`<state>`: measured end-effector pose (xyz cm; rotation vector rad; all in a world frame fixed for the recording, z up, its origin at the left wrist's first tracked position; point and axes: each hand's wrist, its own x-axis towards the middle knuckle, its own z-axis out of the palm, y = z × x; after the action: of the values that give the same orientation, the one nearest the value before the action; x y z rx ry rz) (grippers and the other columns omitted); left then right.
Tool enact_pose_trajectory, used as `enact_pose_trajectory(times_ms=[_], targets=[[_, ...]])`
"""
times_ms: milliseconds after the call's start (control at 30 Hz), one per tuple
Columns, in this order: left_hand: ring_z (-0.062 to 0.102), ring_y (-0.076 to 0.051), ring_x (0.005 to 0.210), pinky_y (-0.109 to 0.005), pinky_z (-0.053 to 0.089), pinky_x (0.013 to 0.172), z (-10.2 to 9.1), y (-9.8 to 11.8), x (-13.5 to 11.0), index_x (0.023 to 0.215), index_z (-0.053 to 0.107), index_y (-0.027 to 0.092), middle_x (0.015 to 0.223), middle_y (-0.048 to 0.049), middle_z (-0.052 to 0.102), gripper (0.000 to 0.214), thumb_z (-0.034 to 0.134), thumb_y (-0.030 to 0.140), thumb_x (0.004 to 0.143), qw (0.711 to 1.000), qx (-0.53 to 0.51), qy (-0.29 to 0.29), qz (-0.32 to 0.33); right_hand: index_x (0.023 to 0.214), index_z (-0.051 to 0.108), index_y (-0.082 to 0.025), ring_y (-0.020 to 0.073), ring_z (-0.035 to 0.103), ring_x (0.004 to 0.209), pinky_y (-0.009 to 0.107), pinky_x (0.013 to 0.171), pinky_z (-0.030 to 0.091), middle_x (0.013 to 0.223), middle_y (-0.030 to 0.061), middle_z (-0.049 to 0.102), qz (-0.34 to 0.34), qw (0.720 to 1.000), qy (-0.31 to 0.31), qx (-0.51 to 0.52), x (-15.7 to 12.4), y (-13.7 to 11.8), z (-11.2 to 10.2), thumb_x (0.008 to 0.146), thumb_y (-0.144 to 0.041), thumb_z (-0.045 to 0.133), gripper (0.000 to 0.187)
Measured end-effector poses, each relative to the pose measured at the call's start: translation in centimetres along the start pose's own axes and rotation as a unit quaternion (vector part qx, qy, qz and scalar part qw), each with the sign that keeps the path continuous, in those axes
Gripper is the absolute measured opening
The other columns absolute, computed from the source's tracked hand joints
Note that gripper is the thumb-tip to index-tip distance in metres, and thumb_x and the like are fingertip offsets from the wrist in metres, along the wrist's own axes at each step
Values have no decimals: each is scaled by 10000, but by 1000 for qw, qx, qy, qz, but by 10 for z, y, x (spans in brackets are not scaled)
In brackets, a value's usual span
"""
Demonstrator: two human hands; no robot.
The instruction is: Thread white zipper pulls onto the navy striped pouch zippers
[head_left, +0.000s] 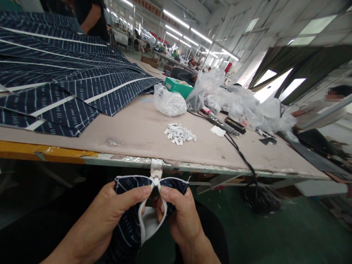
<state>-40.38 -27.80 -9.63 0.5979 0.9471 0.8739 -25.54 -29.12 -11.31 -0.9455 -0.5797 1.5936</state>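
Observation:
Between my two hands is a navy fabric piece [128, 223] with a printed pattern and white zipper tape along its edges. My left hand [110, 207] is closed on its left side, thumb pressed along the white tape. On the right side, my right hand [180, 209] pinches the other tape edge the same way. The two tapes meet at a small white zipper slider [156, 181] and bow apart below it. Just behind the slider, a pale metal bracket [156, 168] hangs on the table's front edge. Some fingers are hidden behind the fabric.
On the table [132, 132] lies a pile of small white pieces [180, 134]. Stacked navy striped fabric [63, 80] covers the left. Clear plastic bags [170, 101], a green box [178, 87], a grey corded tool [220, 123] and a black box [235, 125] lie farther back. Cables hang over the front edge.

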Motion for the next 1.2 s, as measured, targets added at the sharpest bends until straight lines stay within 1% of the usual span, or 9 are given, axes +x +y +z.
enact_pose_trajectory(times_ms=[100,200,300,400,567,733,833,1033,1200], targets=[[760,-269,719,-330,620,722,0,3,1,746,830,185,748,-71,831,223,933,377,697,1000,22,4,1,481,596,-173,76,409,396,204,419,350,426,-34,503,-8,1000,1,-4,-1,0,2,670,-378,849,377],[728,-241,681,-306,596,687,-1,4,1,675,801,178,698,-68,808,260,910,409,726,999,50,-7,12,477,614,-168,82,445,413,202,440,344,438,-14,537,-16,1000,2,-27,-2,-1,3,686,-405,838,387],[698,-220,632,-296,581,655,-3,2,0,661,796,181,641,-55,779,294,902,442,744,999,42,-10,6,490,641,-166,91,458,428,214,460,377,458,1,565,-15,999,-3,-43,-2,-2,4,691,-410,818,362],[705,-224,675,-305,594,712,-3,0,-1,684,802,177,686,-58,786,279,904,429,747,999,30,-7,-6,473,630,-170,87,434,419,220,461,402,446,-10,540,-5,999,-1,-40,-1,-2,4,655,-405,822,354],[700,-226,664,-335,605,740,0,1,-3,728,811,179,732,-62,791,253,930,402,721,1000,-12,-24,-13,464,601,-173,80,412,394,212,433,370,422,-21,502,-2,998,33,-51,-1,0,2,615,-412,836,367],[707,-223,663,-314,606,721,1,5,-5,655,807,178,720,-84,801,243,932,377,716,999,-21,-36,-20,460,593,-174,79,399,392,213,428,367,415,-17,504,0,998,33,-56,-1,1,2,618,-426,827,379],[726,-235,655,-325,615,712,2,4,-5,664,815,181,722,-90,810,208,940,344,695,999,-32,-25,-16,464,595,-175,79,395,395,217,432,376,416,-18,507,4,998,33,-51,-1,1,2,615,-427,836,380],[720,-235,652,-333,614,713,2,1,-4,708,814,181,715,-73,805,209,929,356,715,1000,-21,-15,-9,470,599,-179,85,405,393,222,428,366,423,-23,501,8,998,34,-51,-1,0,0,619,-428,835,374],[699,-221,629,-319,606,701,1,-2,-3,633,794,171,688,-68,794,224,905,347,715,1000,7,-24,5,534,646,-165,87,419,444,222,476,366,467,-24,526,-18,999,18,-45,-3,1,1,661,-407,857,346]])
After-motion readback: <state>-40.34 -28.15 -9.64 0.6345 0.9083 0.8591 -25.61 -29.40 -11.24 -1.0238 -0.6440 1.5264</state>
